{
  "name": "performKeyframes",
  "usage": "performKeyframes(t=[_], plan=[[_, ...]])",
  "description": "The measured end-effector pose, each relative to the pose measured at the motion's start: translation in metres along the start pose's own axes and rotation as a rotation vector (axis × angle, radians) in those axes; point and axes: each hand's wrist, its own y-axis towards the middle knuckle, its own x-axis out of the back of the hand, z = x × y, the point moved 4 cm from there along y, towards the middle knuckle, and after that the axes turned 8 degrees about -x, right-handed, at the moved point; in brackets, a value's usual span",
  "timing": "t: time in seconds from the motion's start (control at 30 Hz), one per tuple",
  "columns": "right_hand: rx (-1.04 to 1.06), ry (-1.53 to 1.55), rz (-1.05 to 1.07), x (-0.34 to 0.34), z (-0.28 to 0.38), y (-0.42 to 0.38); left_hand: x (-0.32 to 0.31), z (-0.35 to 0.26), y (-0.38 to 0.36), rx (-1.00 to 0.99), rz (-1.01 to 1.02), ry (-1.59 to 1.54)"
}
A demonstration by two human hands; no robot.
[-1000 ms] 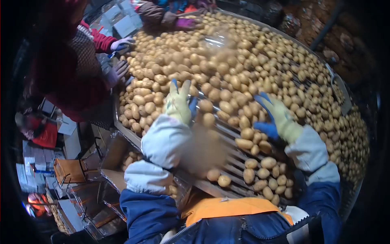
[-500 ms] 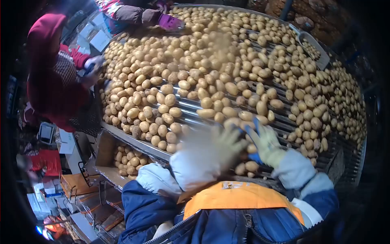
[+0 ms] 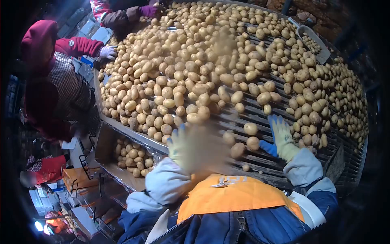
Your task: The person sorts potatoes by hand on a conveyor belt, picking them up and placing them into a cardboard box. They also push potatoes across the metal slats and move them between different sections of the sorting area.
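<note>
Many yellow potatoes [image 3: 178, 71] cover a slatted metal sorting table [image 3: 268, 160]. My left hand [image 3: 178, 146], in a pale yellow glove with blue fingertips, is beside the potatoes at the table's near left edge. A blurred spot hides part of it, and its grip is unclear. My right hand [image 3: 281, 138], gloved the same way, lies over the slats with thumb and fingers spread and nothing held. A few loose potatoes [image 3: 250, 129] are to the left of its thumb, and more potatoes lie to its right.
A person in a red hood [image 3: 40, 44] stands at the left, one gloved hand on the potatoes. Another person's purple-gloved hand [image 3: 149, 11] is at the top. A cardboard box [image 3: 106, 146] of potatoes sits below the table edge. A scoop [image 3: 323, 55] holds small potatoes at the upper right.
My hands have moved apart, the left one to the left and the right one to the right. Potatoes near them have shifted, baring more slats. The red-hooded person's arm now stretches toward the potatoes.
</note>
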Motion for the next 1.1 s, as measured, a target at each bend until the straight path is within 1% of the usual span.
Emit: performKeyframes(t=[0.03, 0.07, 0.13, 0.17, 0.2, 0.23, 0.27, 0.3, 0.33, 0.37, 0.4, 0.43, 0.47, 0.53, 0.57, 0.6, 0.63, 0.67, 0.7, 0.73, 0.77, 0.8, 0.83, 0.93, 0.97, 1.0, 1.07, 1.1], plan=[[-0.013, 0.040, -0.037, 0.002, 0.009, 0.005, -0.011, -0.009, 0.004, 0.049, 0.052, 0.144], [-0.029, 0.083, -0.072, 0.004, 0.025, 0.009, -0.014, -0.010, 0.010, 0.055, 0.055, 0.146], [-0.047, -0.105, -0.149, -0.010, 0.063, 0.024, -0.010, -0.006, 0.020, 0.069, -0.148, 0.104], [0.078, -0.005, -0.224, -0.020, 0.072, 0.034, -0.029, 0.004, 0.029, 0.093, -0.221, 0.199], [0.115, 0.025, -0.252, -0.033, 0.078, 0.054, -0.004, -0.007, 0.030, 0.109, -0.223, 0.200], [0.119, 0.053, -0.239, -0.022, 0.096, 0.062, 0.035, -0.029, 0.031, 0.060, -0.052, 0.211], [0.117, 0.080, -0.221, -0.010, 0.116, 0.069, 0.052, -0.040, 0.032, 0.005, 0.123, 0.216], [0.148, 0.092, -0.276, -0.016, 0.127, 0.087, 0.041, -0.025, 0.042, 0.058, -0.088, 0.243], [0.182, 0.105, -0.328, -0.025, 0.138, 0.105, 0.023, -0.012, 0.041, 0.065, -0.083, 0.242], [0.201, 0.168, -0.325, -0.025, 0.152, 0.119, 0.044, -0.019, 0.044, 0.015, -0.018, 0.233], [0.267, 0.225, -0.356, -0.006, 0.169, 0.118, 0.054, -0.019, 0.047, -0.038, 0.054, 0.223], [0.323, 0.163, -0.426, 0.003, 0.182, 0.119, 0.029, 0.011, 0.055, 0.074, -0.010, 0.093], [0.379, 0.097, -0.496, 0.009, 0.194, 0.123, 0.018, 0.029, 0.063, 0.079, -0.002, 0.089], [0.414, 0.035, -0.596, 0.022, 0.224, 0.136, 0.006, 0.059, 0.080, 0.065, -0.078, 0.115], [0.496, 0.199, -0.609, 0.031, 0.236, 0.147, -0.007, 0.078, 0.084, 0.065, -0.158, 0.154], [0.542, 0.343, -0.472, 0.033, 0.245, 0.158, -0.008, 0.093, 0.092, 0.077, -0.238, 0.226], [0.491, 0.285, -0.509, 0.026, 0.256, 0.165, -0.012, 0.107, 0.098, 0.116, -0.205, 0.233], [0.448, 0.221, -0.552, 0.021, 0.266, 0.173, -0.004, 0.116, 0.107, 0.159, -0.183, 0.238], [0.461, 0.223, -0.552, 0.025, 0.278, 0.183, -0.002, 0.130, 0.115, 0.102, -0.304, 0.260], [0.452, 0.266, -0.626, 0.030, 0.288, 0.192, -0.001, 0.153, 0.122, 0.065, -0.289, 0.236], [0.432, 0.309, -0.686, 0.034, 0.297, 0.197, 0.017, 0.161, 0.130, 0.040, -0.302, 0.087], [0.394, 0.245, -0.651, 0.037, 0.309, 0.216, 0.034, 0.167, 0.139, 0.020, -0.319, -0.066], [0.379, 0.230, -0.652, 0.042, 0.321, 0.236, 0.046, 0.176, 0.152, 0.021, -0.326, -0.094], [0.331, 0.114, -0.637, 0.047, 0.357, 0.275, 0.068, 0.208, 0.181, 0.047, -0.333, -0.101], [0.350, 0.074, -0.680, 0.049, 0.369, 0.285, 0.075, 0.220, 0.192, 0.052, -0.336, -0.108], [0.303, 0.094, -0.606, 0.059, 0.380, 0.288, 0.081, 0.231, 0.202, 0.056, -0.336, -0.120], [0.331, 0.164, -0.699, 0.070, 0.402, 0.305, 0.093, 0.253, 0.217, 0.056, -0.359, -0.144], [0.324, 0.103, -0.607, 0.076, 0.413, 0.317, 0.098, 0.263, 0.221, 0.055, -0.360, -0.154]])
